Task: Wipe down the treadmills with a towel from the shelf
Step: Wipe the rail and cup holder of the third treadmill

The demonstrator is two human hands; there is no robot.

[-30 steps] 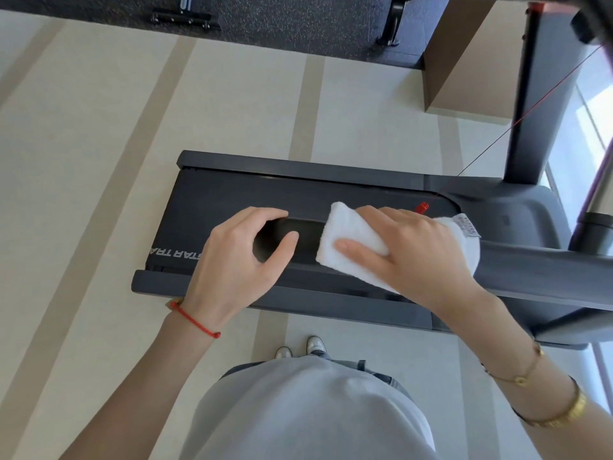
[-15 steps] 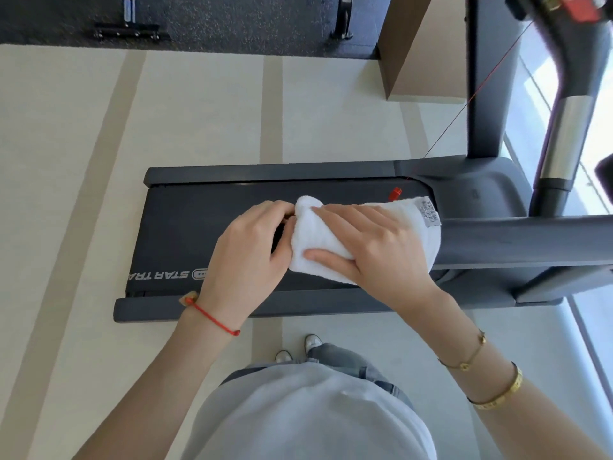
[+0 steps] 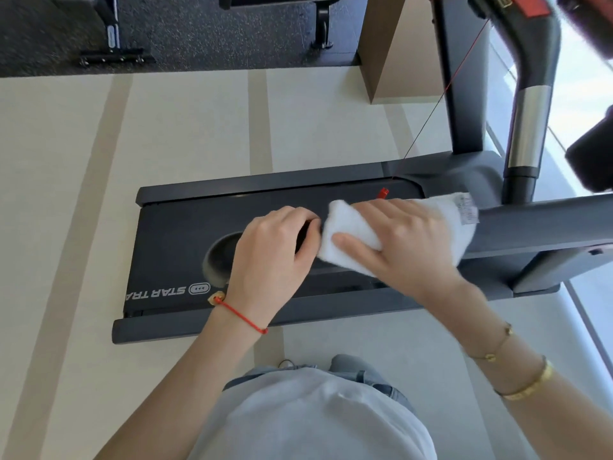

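Note:
A dark grey treadmill (image 3: 179, 234) lies across the floor below me, its belt marked STAR TRAC. One of its handrails (image 3: 530, 227) runs in from the right at waist height, and its round end shows at the left. My left hand (image 3: 268, 257) grips the rail near that end. Right beside it, my right hand (image 3: 408, 240) holds a folded white towel (image 3: 345, 227) wrapped over the rail, with the towel's label sticking out at the right. The rail under both hands is hidden.
A red safety clip (image 3: 383, 193) on a thin red cord lies on the deck. The treadmill's upright and console (image 3: 517, 8) rise at the top right beside a brown pillar (image 3: 404, 44). Equipment feet stand on a dark speckled mat (image 3: 199, 34) at the back.
My left hand has closed its spread thumb and fingers round the rail, tight against the towel. My right hand stays on the towel. The view has swung toward the console.

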